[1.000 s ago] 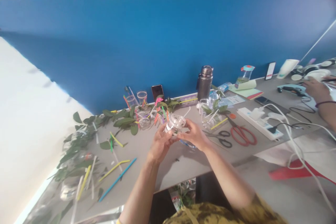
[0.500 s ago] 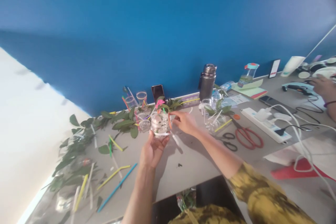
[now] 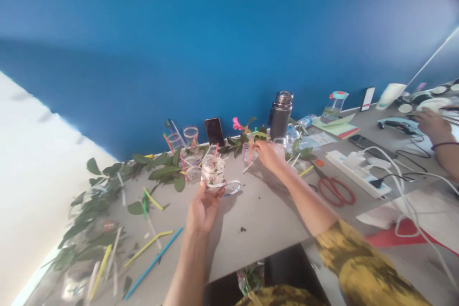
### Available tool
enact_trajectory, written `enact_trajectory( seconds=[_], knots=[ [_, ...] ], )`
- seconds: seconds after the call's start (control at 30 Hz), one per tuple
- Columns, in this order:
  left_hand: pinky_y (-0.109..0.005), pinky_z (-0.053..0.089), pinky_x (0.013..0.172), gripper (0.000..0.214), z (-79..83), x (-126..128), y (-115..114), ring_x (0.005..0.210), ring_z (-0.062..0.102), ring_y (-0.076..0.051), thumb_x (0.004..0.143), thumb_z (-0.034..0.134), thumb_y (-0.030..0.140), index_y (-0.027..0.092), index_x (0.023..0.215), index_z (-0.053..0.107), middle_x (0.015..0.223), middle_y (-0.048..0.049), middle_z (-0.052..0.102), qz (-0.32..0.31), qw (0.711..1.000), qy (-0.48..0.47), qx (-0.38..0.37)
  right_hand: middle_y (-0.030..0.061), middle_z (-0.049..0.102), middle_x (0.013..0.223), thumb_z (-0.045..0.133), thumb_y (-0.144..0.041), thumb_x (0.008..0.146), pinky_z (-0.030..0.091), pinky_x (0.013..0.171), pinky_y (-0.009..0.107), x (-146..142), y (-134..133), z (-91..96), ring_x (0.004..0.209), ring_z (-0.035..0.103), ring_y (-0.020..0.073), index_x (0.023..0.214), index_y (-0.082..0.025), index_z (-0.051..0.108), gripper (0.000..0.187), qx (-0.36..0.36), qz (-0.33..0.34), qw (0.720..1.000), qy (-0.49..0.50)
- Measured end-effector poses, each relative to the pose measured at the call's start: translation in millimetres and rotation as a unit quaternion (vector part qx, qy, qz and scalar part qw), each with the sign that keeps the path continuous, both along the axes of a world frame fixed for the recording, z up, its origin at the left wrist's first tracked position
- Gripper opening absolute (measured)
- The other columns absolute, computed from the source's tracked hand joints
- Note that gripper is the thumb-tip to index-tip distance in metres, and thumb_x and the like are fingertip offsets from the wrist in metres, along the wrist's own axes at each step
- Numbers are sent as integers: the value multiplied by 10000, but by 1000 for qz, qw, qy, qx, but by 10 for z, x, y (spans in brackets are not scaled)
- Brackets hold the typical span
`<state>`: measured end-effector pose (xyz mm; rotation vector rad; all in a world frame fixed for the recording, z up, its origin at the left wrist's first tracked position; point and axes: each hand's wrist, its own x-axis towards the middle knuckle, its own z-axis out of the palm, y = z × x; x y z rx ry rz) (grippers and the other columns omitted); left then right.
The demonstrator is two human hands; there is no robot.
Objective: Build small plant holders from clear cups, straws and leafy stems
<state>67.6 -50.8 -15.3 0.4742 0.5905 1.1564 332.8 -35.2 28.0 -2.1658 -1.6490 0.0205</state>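
My left hand (image 3: 204, 211) is shut around a small clear plastic cup (image 3: 213, 172) banded with white strip. A loose loop of white strip (image 3: 229, 187) trails from the cup toward the right. My right hand (image 3: 268, 155) is at the back of the grey table (image 3: 258, 215), over a cluster of coloured straws (image 3: 250, 150) beside a pink flower (image 3: 237, 124). Its fingers are partly hidden, so I cannot tell whether they hold anything.
Leafy branches (image 3: 161, 172) and loose straws lie at the left. A steel flask (image 3: 280, 114) stands at the back. Red-handled scissors (image 3: 335, 191) and a power strip (image 3: 358, 174) lie at the right. A co-worker's hand (image 3: 433, 124) is at the far right.
My right hand has left the cup and moved back and to the right. The left hand holds the cup slightly further left, and the white strip now hangs in a loop.
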Motion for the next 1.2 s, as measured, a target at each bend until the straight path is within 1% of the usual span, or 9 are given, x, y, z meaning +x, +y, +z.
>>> enact_trajectory(
  seconds=[0.1,0.2,0.37,0.57,0.7,0.83,0.93,1.07,1.2],
  knots=[
    [-342,612,790,226,-16,9,-7,957,771,-244,963,680,318,203,1146,745,1112,-80,802,4,1000,6,10,93,806,1070,492,-323,1022,474,802,315,247,-34,-64,982,737,271,1171,-262,787,336,-16,-47,999,-4],
    [-323,607,772,260,-17,19,-14,956,761,-226,988,650,362,219,1188,735,1129,-73,794,4,1000,16,-1,102,804,1068,468,-302,1017,477,794,328,362,-62,-160,984,738,282,1189,-263,795,372,-13,-69,998,-1],
    [-319,605,751,262,22,20,-19,928,751,-218,1010,610,362,185,1159,735,1092,-89,791,1,1000,23,-17,109,798,1037,439,-344,1041,486,791,343,371,-88,-244,954,739,284,1254,-296,782,407,-25,-84,996,-6],
    [-331,604,728,258,130,12,31,840,744,-212,1007,609,355,143,1087,732,994,-100,785,-4,999,36,-16,107,795,1044,452,-209,995,475,775,331,388,-100,-225,978,741,290,1400,-316,690,482,-54,-50,997,-15],
    [-350,598,719,293,267,58,149,828,736,-221,1000,618,384,135,1116,721,992,-119,776,-29,999,39,-5,91,799,1101,449,-211,995,479,803,326,382,-103,-217,1008,733,280,1460,-319,632,511,-64,-45,997,10],
    [-349,592,700,298,363,169,324,798,727,-219,987,633,407,137,1081,720,965,-115,771,-46,998,35,-6,83,803,1086,471,-237,1004,481,837,310,360,-117,-205,1004,729,257,1459,-305,630,487,-62,-50,996,34],
    [-347,595,695,312,322,246,446,765,724,-213,970,654,432,134,1032,722,914,-106,765,-62,998,27,0,90,796,1102,433,-250,1020,484,840,324,334,-121,-173,1012,731,263,1391,-312,685,454,-64,-54,996,25],
    [-334,588,658,296,165,283,544,727,729,-208,978,632,426,145,968,725,889,-99,775,-66,998,1,-11,105,796,1088,440,-311,1020,486,830,338,304,-101,-138,999,736,278,1281,-297,758,411,-46,-72,996,1],
    [-327,581,653,304,60,268,589,699,730,-205,980,627,424,144,941,740,907,-116,789,-65,997,-26,-15,91,802,1042,447,-291,999,475,791,318,334,-76,-195,984,731,269,1199,-292,793,400,-30,-86,996,11]
  ],
)
